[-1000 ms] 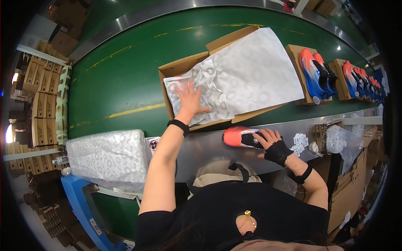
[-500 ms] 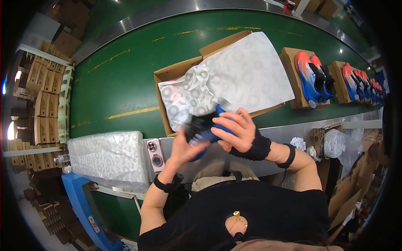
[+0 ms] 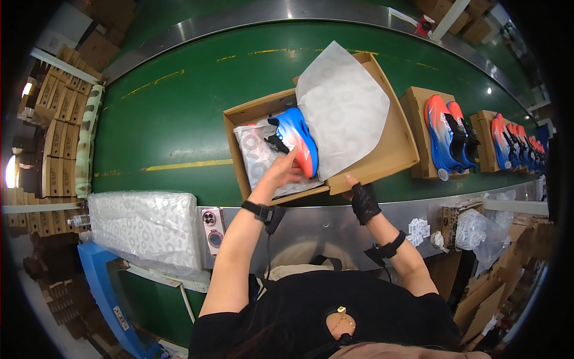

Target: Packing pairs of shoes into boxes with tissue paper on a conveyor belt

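Observation:
A blue, white and coral running shoe (image 3: 302, 143) with black laces lies on its side in the open cardboard shoebox (image 3: 232, 133). My left hand (image 3: 282, 172) holds it by the toe end, the thumb on top. Beneath it, printed wrapping tissue (image 3: 248, 149) covers most of something coral in the box. Another part of the tissue sheet (image 3: 341, 110) spreads over the hinged box lid (image 3: 391, 149). At the lid's front edge, my right hand (image 3: 362, 197), in a black fingerless glove, pinches the cardboard; some of its fingers are hidden.
To the right, pairs of similar shoes (image 3: 445, 134) sit on closed boxes along the green conveyor belt (image 3: 167, 119). A plastic-wrapped stack of tissue (image 3: 146, 230) and a pink phone (image 3: 212, 230) rest on the metal ledge (image 3: 326, 224). Crumpled paper (image 3: 418, 230) lies at its right.
The shoe has gone from above the ledge into the box. My right hand has left it for the lid's edge. The tissue over the lid has shifted, baring more cardboard.

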Motion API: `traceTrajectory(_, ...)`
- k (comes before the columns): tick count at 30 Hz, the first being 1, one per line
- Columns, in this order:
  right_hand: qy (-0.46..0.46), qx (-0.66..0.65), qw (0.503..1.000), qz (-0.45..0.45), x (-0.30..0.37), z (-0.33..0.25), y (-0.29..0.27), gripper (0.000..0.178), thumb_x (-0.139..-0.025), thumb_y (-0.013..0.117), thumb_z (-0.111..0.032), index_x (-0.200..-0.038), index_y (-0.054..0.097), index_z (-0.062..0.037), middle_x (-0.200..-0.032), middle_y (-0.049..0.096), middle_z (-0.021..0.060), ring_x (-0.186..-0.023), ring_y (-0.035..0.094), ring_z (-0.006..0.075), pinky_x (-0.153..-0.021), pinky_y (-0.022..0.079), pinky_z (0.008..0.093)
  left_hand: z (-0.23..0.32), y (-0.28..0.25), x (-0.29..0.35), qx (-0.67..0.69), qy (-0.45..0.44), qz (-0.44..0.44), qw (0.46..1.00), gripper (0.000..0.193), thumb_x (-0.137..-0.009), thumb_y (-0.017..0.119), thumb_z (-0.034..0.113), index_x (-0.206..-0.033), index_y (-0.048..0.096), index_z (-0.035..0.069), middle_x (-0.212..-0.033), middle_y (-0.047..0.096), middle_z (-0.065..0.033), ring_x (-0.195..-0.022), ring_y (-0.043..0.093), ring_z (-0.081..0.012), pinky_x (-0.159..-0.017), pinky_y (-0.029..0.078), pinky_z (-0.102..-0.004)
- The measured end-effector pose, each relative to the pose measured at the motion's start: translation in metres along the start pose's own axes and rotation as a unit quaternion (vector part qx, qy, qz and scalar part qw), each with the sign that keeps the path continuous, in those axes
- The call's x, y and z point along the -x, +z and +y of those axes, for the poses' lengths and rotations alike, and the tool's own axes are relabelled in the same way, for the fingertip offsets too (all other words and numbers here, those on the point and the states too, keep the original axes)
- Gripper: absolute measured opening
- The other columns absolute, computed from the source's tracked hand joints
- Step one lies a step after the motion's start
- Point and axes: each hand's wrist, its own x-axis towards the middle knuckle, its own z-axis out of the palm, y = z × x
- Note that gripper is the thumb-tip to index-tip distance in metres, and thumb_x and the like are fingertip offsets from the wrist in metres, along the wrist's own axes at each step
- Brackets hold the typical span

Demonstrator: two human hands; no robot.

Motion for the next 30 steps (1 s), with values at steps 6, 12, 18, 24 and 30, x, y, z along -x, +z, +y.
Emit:
traceTrajectory(6,-0.449,0.439,0.775,0.072,0.0,-0.015,0.044,0.045,-0.064,0.059,-0.01,-0.108,0.052,-0.0098,-0.111,0.051,0.0113,-0.099,0.049,0.0286,-0.073,0.037,0.0413,-0.02,-0.075,0.068,0.094,0.286,0.273,0.913,0.055,-0.089,0.034,0.045,-0.112,0.046,-0.003,-0.096,0.055,-0.0138,-0.089,0.054,-0.0207,-0.072,0.044,-0.0342)
traceTrajectory(12,-0.573,0.628,0.521,0.076,-0.017,0.021,0.078,0.058,-0.069,0.05,-0.003,-0.122,0.044,-0.0253,-0.13,0.036,0.0111,-0.118,0.033,0.0341,-0.079,0.026,0.0577,-0.051,-0.098,0.069,-0.279,0.152,0.319,0.893,0.067,-0.088,0.027,0.052,-0.099,0.053,-0.009,-0.1,0.054,-0.0261,-0.098,0.048,-0.036,-0.077,0.04,-0.043)
traceTrajectory(18,-0.508,0.679,0.528,0.037,0.007,-0.005,0.088,0.056,-0.073,0.047,-0.005,-0.125,0.04,-0.0239,-0.132,0.034,0.0131,-0.119,0.032,0.0349,-0.08,0.027,0.0612,-0.051,-0.099,0.059,-0.229,0.247,0.331,0.881,0.058,-0.089,0.031,0.044,-0.082,0.056,-0.007,-0.078,0.057,-0.0284,-0.078,0.055,-0.0424,-0.07,0.042,-0.0443)
traceTrajectory(24,-0.522,0.69,0.5,0.049,0.006,0.022,0.073,0.052,-0.076,0.046,-0.009,-0.125,0.039,-0.0234,-0.133,0.033,0.0127,-0.12,0.031,0.0352,-0.079,0.028,0.0622,-0.086,-0.084,0.061,-0.327,0.296,0.397,0.805,0.046,-0.088,0.038,0.035,-0.086,0.054,-0.007,-0.085,0.054,-0.0288,-0.083,0.051,-0.0422,-0.073,0.041,-0.0449)
traceTrajectory(30,-0.504,0.69,0.517,0.05,0.024,-0.008,0.087,0.047,-0.078,0.045,-0.01,-0.123,0.041,-0.0231,-0.132,0.035,0.011,-0.12,0.032,0.0338,-0.083,0.025,0.0642,-0.047,-0.081,0.086,0.089,0.178,0.111,0.974,0.048,-0.082,0.048,0.038,-0.11,0.048,0.0,-0.101,0.057,-0.0121,-0.092,0.055,-0.0268,-0.081,0.042,-0.0359)
